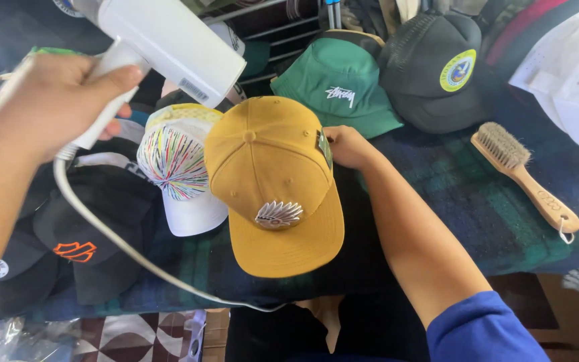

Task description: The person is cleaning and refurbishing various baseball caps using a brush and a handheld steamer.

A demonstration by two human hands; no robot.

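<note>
Dark plaid cloth covers the table [477,221], crowded with caps, as I watch through the head camera. My left hand [55,100] is closed around the handle of a white handheld steamer [169,47], held above the caps with its nozzle pointing away to the right; its pale cord [108,234] loops down over the table's front edge. My right hand [346,147], blue sleeve pushed up, pinches the right side of a mustard-yellow cap [273,188] beside a small green tag, fingers curled shut on the fabric. That cap sits at the table's centre, brim toward me, a silvery feather-shaped emblem on its front; its stiff cotton crown looks smooth, and I see no steam, so I judge the work on it barely begun. Just left lies a white cap with rainbow stitching [175,167]; black caps [88,234] pile beyond it. Behind sit a green bucket hat [336,87] and a black mesh cap [430,67]. A wooden bristle brush [524,177] rests untouched, well right.
</note>
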